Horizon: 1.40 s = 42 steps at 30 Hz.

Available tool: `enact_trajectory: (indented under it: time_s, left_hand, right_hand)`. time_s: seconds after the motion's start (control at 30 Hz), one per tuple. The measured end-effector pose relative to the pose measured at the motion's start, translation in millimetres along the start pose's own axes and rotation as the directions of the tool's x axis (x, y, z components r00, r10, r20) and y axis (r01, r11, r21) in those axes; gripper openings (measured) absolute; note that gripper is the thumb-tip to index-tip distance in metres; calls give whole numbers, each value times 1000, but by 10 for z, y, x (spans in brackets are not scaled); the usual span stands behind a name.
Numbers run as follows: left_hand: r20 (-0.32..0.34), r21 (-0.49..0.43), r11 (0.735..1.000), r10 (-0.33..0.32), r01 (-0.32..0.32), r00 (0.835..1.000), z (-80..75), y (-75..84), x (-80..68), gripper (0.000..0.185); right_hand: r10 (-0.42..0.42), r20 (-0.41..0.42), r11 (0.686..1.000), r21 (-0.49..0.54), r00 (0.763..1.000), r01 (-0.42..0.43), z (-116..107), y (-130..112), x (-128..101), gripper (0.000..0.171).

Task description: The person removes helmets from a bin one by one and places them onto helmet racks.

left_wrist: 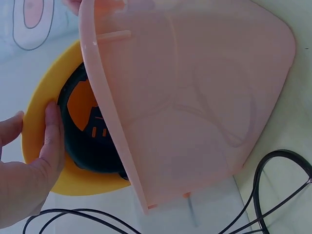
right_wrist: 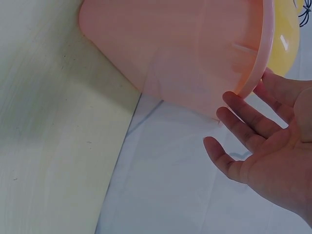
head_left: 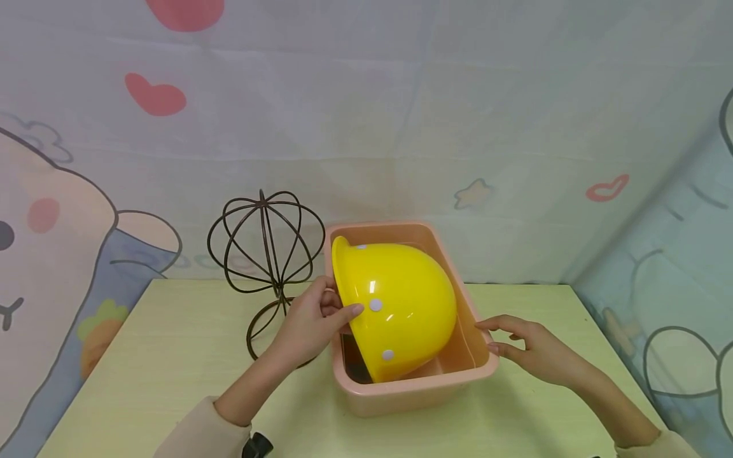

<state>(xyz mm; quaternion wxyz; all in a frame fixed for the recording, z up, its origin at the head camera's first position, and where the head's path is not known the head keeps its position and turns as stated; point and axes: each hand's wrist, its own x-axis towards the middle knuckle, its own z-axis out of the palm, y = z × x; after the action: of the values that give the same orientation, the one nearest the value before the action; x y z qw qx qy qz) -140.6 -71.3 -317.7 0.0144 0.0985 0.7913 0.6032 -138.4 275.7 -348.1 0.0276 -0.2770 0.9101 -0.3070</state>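
Observation:
A yellow hard hat (head_left: pixel 409 305) with white dots lies tilted on its side in a pink plastic basin (head_left: pixel 401 391). My left hand (head_left: pixel 312 321) pinches the hat's brim, thumb on the outer face and fingers on the inner side. In the left wrist view, the dark inner harness (left_wrist: pixel 90 151) shows inside the hat (left_wrist: pixel 36 122), partly hidden by the basin wall (left_wrist: pixel 195 97). At the basin's right rim, my right hand (head_left: pixel 541 353) holds the edge between thumb and index finger. The other fingers of the right hand (right_wrist: pixel 278 141) spread loosely below the rim.
A dark wire stand (head_left: pixel 266 245) with a round cage top stands just left of the basin, close to my left hand. The pale table (head_left: pixel 172 381) ends at a printed cloth backdrop (head_left: pixel 389 127) behind the basin.

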Motion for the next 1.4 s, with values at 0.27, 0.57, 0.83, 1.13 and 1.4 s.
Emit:
enact_trajectory:
  time_s: [0.27, 0.57, 0.83, 1.13, 1.4]
  left_hand:
    - [44, -28, 996, -83, 85, 996, -30, 89, 19, 50]
    - [47, -10, 994, -108, 109, 993, -42, 140, 28, 53]
    - [32, -28, 995, -97, 98, 995, -34, 138, 31, 50]
    - [34, -59, 993, -97, 99, 995, -31, 108, 30, 49]
    - [80, -93, 986, -134, 142, 988, -47, 111, 36, 46]
  right_hand:
    - [-2, 0, 1000, -6, 1000, 2, -3, -1, 0, 33]
    - [-6, -3, 1000, -1, 1000, 6, -6, -2, 10, 33]
    - [-18, -2, 1000, -6, 1000, 18, -8, 6, 17, 32]
    - [-16, 5, 1000, -3, 1000, 16, -7, 13, 15, 33]
    - [-11, 0, 1000, -6, 1000, 11, -3, 18, 5, 33]
